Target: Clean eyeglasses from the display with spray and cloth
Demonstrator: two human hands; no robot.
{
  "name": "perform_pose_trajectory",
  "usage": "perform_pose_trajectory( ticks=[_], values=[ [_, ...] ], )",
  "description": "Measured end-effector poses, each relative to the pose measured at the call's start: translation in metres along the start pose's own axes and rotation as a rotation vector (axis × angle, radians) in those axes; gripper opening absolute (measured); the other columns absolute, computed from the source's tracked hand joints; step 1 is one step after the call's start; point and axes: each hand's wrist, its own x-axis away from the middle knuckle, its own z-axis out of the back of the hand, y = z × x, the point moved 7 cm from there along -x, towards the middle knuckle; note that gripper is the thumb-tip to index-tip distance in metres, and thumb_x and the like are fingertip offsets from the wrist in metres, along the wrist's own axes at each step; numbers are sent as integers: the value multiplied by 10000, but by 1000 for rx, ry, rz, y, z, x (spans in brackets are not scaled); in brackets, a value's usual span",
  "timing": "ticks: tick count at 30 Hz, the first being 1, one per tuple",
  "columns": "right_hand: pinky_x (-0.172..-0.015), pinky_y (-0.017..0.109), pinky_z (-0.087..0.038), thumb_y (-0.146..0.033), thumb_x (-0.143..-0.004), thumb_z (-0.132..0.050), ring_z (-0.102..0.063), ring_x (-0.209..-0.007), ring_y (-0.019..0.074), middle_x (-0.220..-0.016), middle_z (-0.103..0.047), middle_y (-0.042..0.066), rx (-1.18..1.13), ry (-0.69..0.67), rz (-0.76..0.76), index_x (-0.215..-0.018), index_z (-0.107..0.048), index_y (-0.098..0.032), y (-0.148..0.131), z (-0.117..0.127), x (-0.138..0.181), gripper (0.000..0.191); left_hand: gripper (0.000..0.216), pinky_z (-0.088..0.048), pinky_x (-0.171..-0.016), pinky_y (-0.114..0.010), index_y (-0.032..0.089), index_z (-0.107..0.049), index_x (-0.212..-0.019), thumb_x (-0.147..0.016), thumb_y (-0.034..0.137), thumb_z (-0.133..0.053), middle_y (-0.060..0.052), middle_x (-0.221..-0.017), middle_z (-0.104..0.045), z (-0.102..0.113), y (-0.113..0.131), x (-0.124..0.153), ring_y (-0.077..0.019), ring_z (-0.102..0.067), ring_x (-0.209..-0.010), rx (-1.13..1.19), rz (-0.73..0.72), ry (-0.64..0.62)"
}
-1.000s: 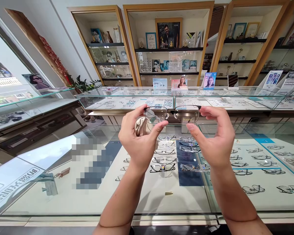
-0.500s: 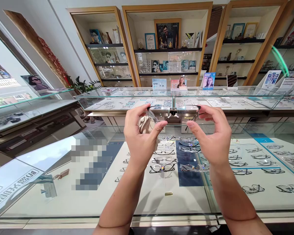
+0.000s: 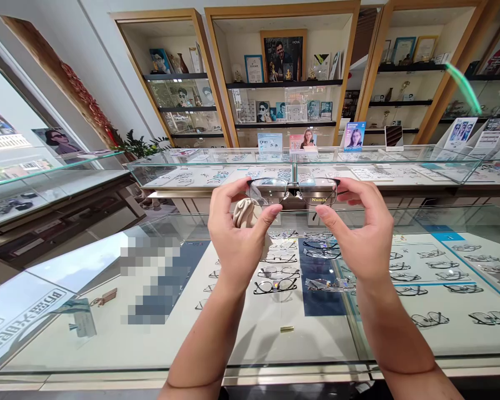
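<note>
Both hands hold up a pair of dark-framed eyeglasses (image 3: 292, 184) above the glass counter, its lenses facing me. My left hand (image 3: 239, 236) is closed on the left side of the frame, with thumb below and fingers at the rim's corner. A bunched cream cloth (image 3: 247, 214) is also tucked in that hand. On the opposite side, my right hand (image 3: 364, 233) grips the frame near the hinge, thumb under the lens. Gold lettering reading "Namix" shows on the right lens. One temple arm dangles below the right lens; the rest is partly hidden by the fingers.
Beneath my arms is a glass display counter (image 3: 258, 355) with rows of eyeglasses (image 3: 275, 285) inside. A small gold piece (image 3: 287, 329) lies toward its front. Another glass showcase (image 3: 216, 158) stands beyond, bearing upright cards (image 3: 354, 136). Wooden shelves (image 3: 283, 83) line the wall.
The view has shifted very slightly. Both hands still hold the eyeglasses at nearly the same height, with the cloth still in my left hand.
</note>
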Motion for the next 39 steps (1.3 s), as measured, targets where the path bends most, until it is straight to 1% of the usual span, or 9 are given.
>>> perform_pose_trajectory(
  ticks=[6, 11, 15, 19, 22, 28, 33, 36, 39],
  values=[
    [-959, 493, -613, -481, -959, -829, -718, -1071, 280, -1226, -767, 74, 15, -62, -55, -1338, -754, -314, 5, -2, 0, 421, 521, -594, -930, -421, 283, -743, -1241, -865, 594, -926, -59, -1153, -727, 3, 6, 1, -257, -696, -1075, -49, -65, 46],
    [-988, 517, -605, -479, -980, -804, -738, -1105, 287, -1274, -794, 80, 11, -153, -116, -1365, -760, -314, 14, -7, 0, 421, 560, -598, -929, -446, 263, -740, -1250, -850, 603, -934, -64, -1134, -732, 6, 10, 3, -280, -699, -1075, -139, -137, 88],
    [-998, 529, -602, -484, -983, -801, -742, -1103, 286, -1300, -805, 85, -2, -180, -139, -1383, -757, -308, 18, -8, 1, 440, 569, -597, -922, -446, 276, -745, -1276, -841, 581, -949, -69, -1136, -738, 6, 12, 3, -288, -697, -1080, -163, -169, 83],
    [-1000, 535, -610, -486, -978, -805, -748, -1114, 291, -1330, -800, 88, -3, -163, -132, -1388, -753, -316, 18, -7, 0, 446, 575, -589, -925, -440, 276, -749, -1286, -834, 563, -961, -66, -1146, -738, 6, 12, 3, -282, -693, -1082, -135, -167, 74],
    [-996, 529, -620, -481, -974, -809, -749, -1125, 295, -1318, -792, 90, -3, -136, -105, -1379, -753, -316, 14, -6, -1, 440, 579, -584, -937, -435, 268, -750, -1280, -835, 576, -957, -63, -1143, -730, 6, 10, 2, -274, -689, -1085, -121, -129, 63],
    [-976, 507, -629, -420, -970, -820, -725, -1146, 296, -1249, -765, 91, 14, -16, 40, -1363, -745, -300, 0, -2, -2, 417, 594, -573, -986, -422, 247, -754, -1261, -828, 600, -956, -50, -1132, -731, 3, -2, -2, -248, -701, -1071, -51, -3, -29],
    [-943, 512, -633, -426, -969, -822, -717, -1118, 294, -1227, -750, 80, 53, 41, 138, -1365, -729, -307, -6, 0, 0, 424, 629, -580, -955, -376, 244, -726, -1343, -843, 544, -961, -67, -1269, -753, 1, -4, -4, -230, -725, -1105, -23, 6, -52],
    [-938, 517, -633, -443, -961, -828, -712, -1115, 298, -1214, -746, 81, 57, 49, 142, -1361, -725, -310, -5, 0, 1, 434, 586, -584, -935, -369, 249, -735, -1320, -860, 543, -948, -63, -1230, -759, 0, -3, -3, -236, -730, -1112, -27, 5, -59],
    [-958, 519, -626, -462, -961, -822, -709, -1122, 298, -1199, -740, 77, 46, 26, 105, -1354, -725, -316, -2, -1, 1, 430, 540, -580, -907, -377, 261, -749, -1279, -864, 545, -945, -59, -1162, -750, 1, -2, -2, -238, -727, -1076, -34, -3, -38]
  ],
)
